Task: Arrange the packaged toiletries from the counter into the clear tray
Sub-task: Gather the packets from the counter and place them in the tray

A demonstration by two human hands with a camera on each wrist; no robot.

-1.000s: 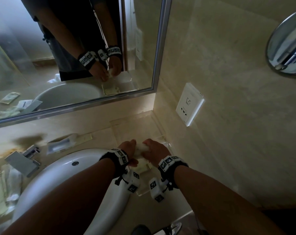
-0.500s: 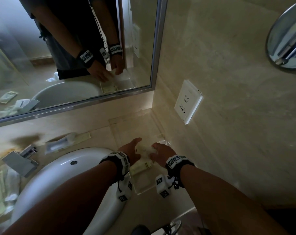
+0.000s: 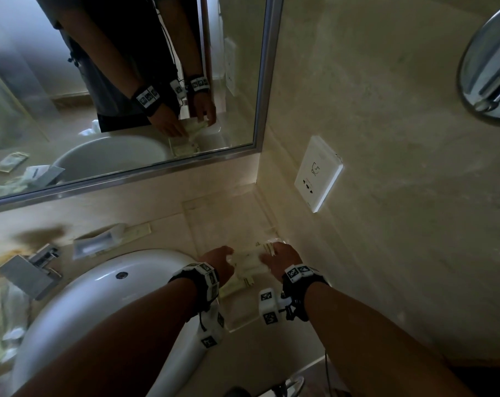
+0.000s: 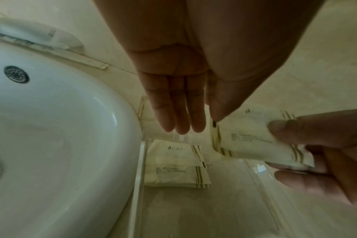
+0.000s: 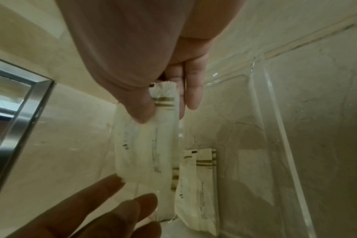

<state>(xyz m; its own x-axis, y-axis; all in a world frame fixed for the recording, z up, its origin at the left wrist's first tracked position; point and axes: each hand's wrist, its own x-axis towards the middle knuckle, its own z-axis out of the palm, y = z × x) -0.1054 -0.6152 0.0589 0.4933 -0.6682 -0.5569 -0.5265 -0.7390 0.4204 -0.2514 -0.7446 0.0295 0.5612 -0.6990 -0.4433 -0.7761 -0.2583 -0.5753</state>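
Observation:
A clear tray (image 3: 244, 325) sits on the counter in the corner, right of the basin. A small stack of cream packets with gold stripes (image 4: 175, 165) lies flat inside it near the basin side, also seen in the right wrist view (image 5: 198, 185). My right hand (image 3: 274, 257) pinches the striped end of another cream packet (image 5: 145, 145) between thumb and fingers, holding it just above the tray. My left hand (image 3: 221, 256) hovers beside it with straight fingers (image 4: 179, 112). Its thumb tip is at the packet's left edge (image 4: 245, 133).
A white basin (image 3: 100, 296) lies left of the tray, with a chrome faucet (image 3: 28, 270) behind it. Wrapped items (image 3: 100, 245) lie behind the basin and more packets (image 3: 2, 319) at far left. A wall socket (image 3: 317, 173) and mirror (image 3: 122, 81) stand close by.
Both hands have moved a little farther back over the tray with the packet. The left hand's fingers have straightened away from it while the right hand keeps its pinch.

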